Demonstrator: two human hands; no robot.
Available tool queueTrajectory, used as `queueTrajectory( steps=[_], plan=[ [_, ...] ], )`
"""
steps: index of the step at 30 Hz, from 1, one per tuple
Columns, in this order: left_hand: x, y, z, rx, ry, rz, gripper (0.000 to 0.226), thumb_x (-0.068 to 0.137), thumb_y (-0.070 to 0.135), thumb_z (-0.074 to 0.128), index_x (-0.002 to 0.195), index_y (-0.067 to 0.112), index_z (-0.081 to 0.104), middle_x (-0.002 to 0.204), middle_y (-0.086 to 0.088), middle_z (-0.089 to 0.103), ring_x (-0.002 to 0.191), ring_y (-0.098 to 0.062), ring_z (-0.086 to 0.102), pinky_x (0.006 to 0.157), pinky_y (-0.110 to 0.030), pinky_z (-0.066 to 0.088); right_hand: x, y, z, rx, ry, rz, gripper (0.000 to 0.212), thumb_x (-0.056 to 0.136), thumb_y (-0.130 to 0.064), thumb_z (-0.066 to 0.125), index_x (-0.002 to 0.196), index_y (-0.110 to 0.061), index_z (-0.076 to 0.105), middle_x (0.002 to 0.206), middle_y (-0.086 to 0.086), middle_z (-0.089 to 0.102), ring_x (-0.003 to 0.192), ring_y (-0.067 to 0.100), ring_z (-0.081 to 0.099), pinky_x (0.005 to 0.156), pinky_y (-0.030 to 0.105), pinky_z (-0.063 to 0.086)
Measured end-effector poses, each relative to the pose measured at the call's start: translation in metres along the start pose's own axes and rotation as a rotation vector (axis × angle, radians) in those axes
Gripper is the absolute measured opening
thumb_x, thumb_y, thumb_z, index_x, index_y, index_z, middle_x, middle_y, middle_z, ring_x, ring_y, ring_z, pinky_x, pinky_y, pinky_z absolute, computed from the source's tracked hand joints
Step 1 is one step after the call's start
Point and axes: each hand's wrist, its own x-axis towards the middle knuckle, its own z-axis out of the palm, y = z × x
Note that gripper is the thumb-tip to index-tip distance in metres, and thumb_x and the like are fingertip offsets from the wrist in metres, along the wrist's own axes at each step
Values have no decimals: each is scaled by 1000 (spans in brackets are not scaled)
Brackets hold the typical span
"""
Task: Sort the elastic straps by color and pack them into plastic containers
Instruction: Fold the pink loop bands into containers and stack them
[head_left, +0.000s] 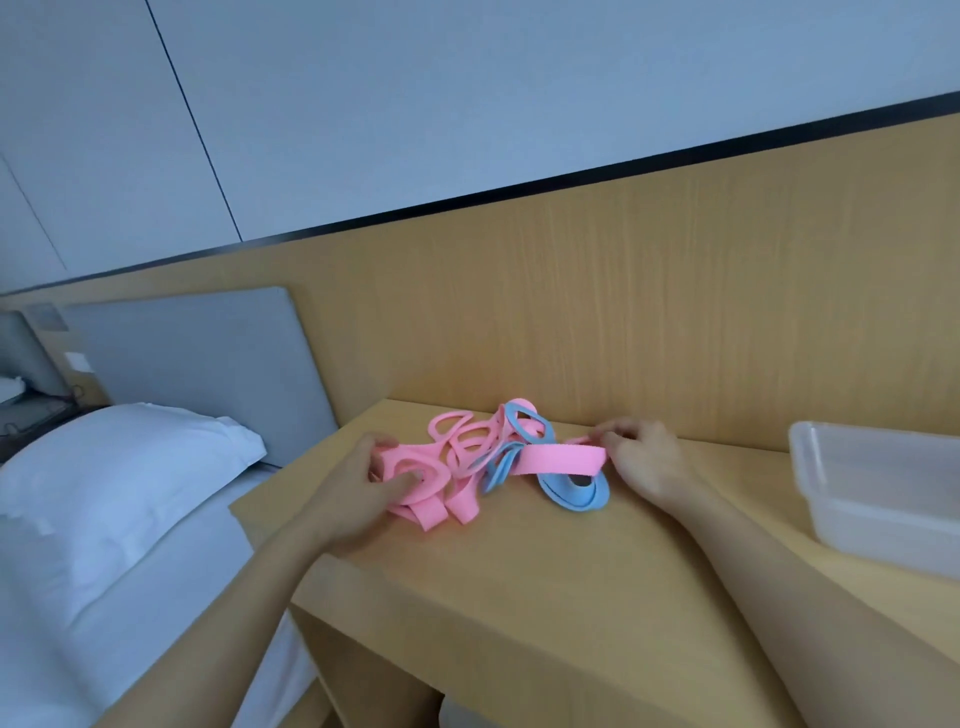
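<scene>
— Where are the elastic straps (478, 452)?

— In one tangled heap on the wooden worktop (519, 582), close to the wood panel behind it. Most are pink. A few blue loops (574, 493) are mixed in, one at the top of the heap and a larger one lying flat at its near right edge.

— And the hands?

— The left hand (358, 483) is at the left end of the heap. Its fingers (402, 484) are curled round a pink loop (415, 470) (one digit seems to go through the opening, though the blur makes that hard to confirm). The right hand (644, 460) is at the right end. Its fingers (615, 431) are bunched together and pinch the end of a flat pink strap (563, 460), which runs leftward into the pile and crosses above the larger blue loop.

— Is there a container?

— Yes, a clear plastic container (872, 530) stands on the worktop to the right, well apart from the heap and cut off by the frame edge. No strap is visible inside it.

— What else is there?

— A bed with a white pillow (119, 467) and a grey headboard (197, 364) sits just beside the worktop on the left.
</scene>
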Motion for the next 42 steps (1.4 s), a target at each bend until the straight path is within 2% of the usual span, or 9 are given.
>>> queueTrajectory(
  steps=[4, 8, 14, 17, 21, 26, 30, 35, 42],
  plan=[
    [-15, 6, -7, 57, -143, 121, 36, 87, 17, 75, 118, 32, 61, 116, 7, 60, 87, 2, 57, 75, -13, 42, 1, 8, -3, 191, 7, -72, 35, 90, -4, 48, 93, -26, 74, 105, 9, 72, 104, 26, 65, 91, 35, 52],
    [-23, 15, -10, 27, -51, 153, 47, 81, -12, 56, 112, 20, 71, 118, 3, 68, 97, -7, 63, 82, -16, 46, -3, 7, -2, 275, 105, -135, 48, 85, 14, 41, 105, -20, 70, 94, 0, 68, 94, 20, 60, 76, 24, 45],
    [-16, 24, -13, 133, 100, 147, 17, 92, 13, 69, 102, 24, 77, 94, 2, 63, 85, -14, 55, 77, -25, 46, -12, -4, -6, 324, 140, -160, 72, 76, 22, 43, 140, -9, 54, 102, 8, 69, 101, 24, 63, 94, 33, 50],
    [-11, 34, -13, 112, 147, 116, 16, 95, 27, 69, 87, 15, 77, 92, 3, 55, 81, -5, 52, 67, -16, 36, -16, -9, -6, 410, 146, -154, 66, 76, 23, 41, 129, -13, 59, 91, 1, 72, 88, 22, 67, 74, 21, 53],
    [-6, 59, -7, -39, 158, 60, 25, 97, 23, 65, 79, 8, 74, 78, -5, 62, 69, -16, 53, 63, -29, 40, -23, -19, -7, 512, 187, -194, 48, 84, 20, 41, 100, -18, 66, 82, 3, 72, 72, 20, 67, 64, 26, 55],
    [-4, 95, 5, -254, 111, 43, 20, 96, 11, 61, 78, 6, 69, 76, -16, 71, 64, -22, 63, 72, -49, 58, -29, -33, -11, 745, 156, -213, 14, 97, 7, 55, 100, -1, 66, 70, 14, 69, 56, 8, 67, 56, 18, 55],
    [-4, 115, 18, -405, 60, 37, 17, 97, 9, 61, 92, -7, 66, 86, -28, 72, 70, -30, 65, 72, -52, 58, -33, -43, -18, 857, -6, -218, 17, 100, 9, 48, 100, 3, 64, 66, 8, 73, 57, 10, 68, 57, 17, 54],
    [-6, 131, 31, -505, -23, 93, 13, 101, 10, 60, 99, -1, 67, 84, -13, 74, 73, -19, 67, 72, -34, 56, -42, -49, -22, 995, -307, -181, 24, 101, 7, 42, 102, 8, 65, 72, 16, 73, 60, 17, 70, 57, 20, 54],
    [-13, 150, 48, -737, -180, 91, 20, 103, 5, 49, 98, 6, 69, 86, -7, 74, 80, -20, 68, 76, -32, 58, -41, -55, -16, 1141, -197, -122, 23, 104, 2, 41, 106, 6, 63, 75, 13, 74, 58, 15, 69, 52, 23, 53]
  ],
)
